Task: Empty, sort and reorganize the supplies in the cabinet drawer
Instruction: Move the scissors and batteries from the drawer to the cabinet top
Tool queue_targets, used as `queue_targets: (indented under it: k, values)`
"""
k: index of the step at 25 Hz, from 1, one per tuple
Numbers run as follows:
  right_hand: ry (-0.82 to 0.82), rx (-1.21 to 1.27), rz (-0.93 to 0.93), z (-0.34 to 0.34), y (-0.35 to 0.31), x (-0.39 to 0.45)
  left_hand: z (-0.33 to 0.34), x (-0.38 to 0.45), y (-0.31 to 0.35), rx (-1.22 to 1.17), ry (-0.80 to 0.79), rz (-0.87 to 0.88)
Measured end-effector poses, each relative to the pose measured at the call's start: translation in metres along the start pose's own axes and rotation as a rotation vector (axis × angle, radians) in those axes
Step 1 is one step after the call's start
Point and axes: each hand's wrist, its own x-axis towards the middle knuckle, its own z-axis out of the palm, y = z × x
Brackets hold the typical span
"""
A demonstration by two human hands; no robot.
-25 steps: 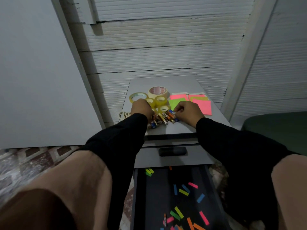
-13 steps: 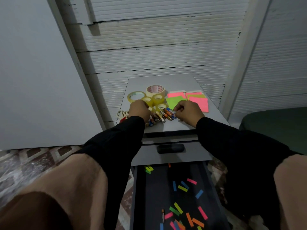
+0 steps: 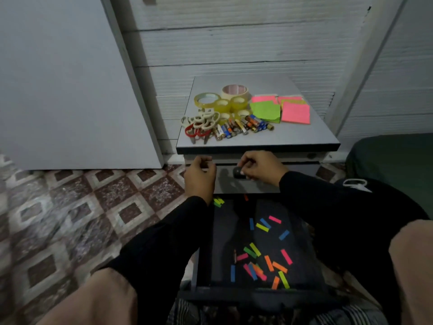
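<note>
On the grey cabinet top [image 3: 293,137] lie a row of batteries [image 3: 241,126], scissors [image 3: 200,124], yellow tape rolls [image 3: 220,103], a beige tape roll [image 3: 235,90], and green [image 3: 266,111] and pink sticky notes [image 3: 295,112]. Below, the lower drawer [image 3: 257,293] is pulled out, with several coloured paper flags [image 3: 257,261] scattered on its dark floor. My left hand [image 3: 199,177] hovers before the closed upper drawer front, fingers loosely curled and empty. My right hand [image 3: 262,167] is beside it, fingers loosely curled in front of the dark handle [image 3: 237,172], nothing visible in them.
A large grey board [image 3: 70,78] leans at the left over a patterned tile floor [image 3: 93,207]. A dark green object [image 3: 393,165] stands at the right. My knees frame the open drawer at the bottom. White slatted wall behind the cabinet.
Both hands have left the batteries on the cabinet top and dropped to the upper drawer front. The view has tilted down, showing more of the open drawer.
</note>
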Motion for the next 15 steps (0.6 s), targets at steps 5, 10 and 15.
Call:
queue_targets:
  k: [5,10,15]
  values:
    - [-0.136,-0.024,0.077,0.054,0.044,-0.017,0.001,-0.025,-0.067,-0.049,-0.057,-0.228]
    - [-0.271,-0.128,0.093,0.099,0.081,-0.028,0.003,-0.040,-0.108,-0.058,-0.113,-0.344]
    - [-0.407,-0.300,0.064,0.143,0.117,-0.039,0.009,-0.044,-0.126,-0.030,-0.146,-0.389]
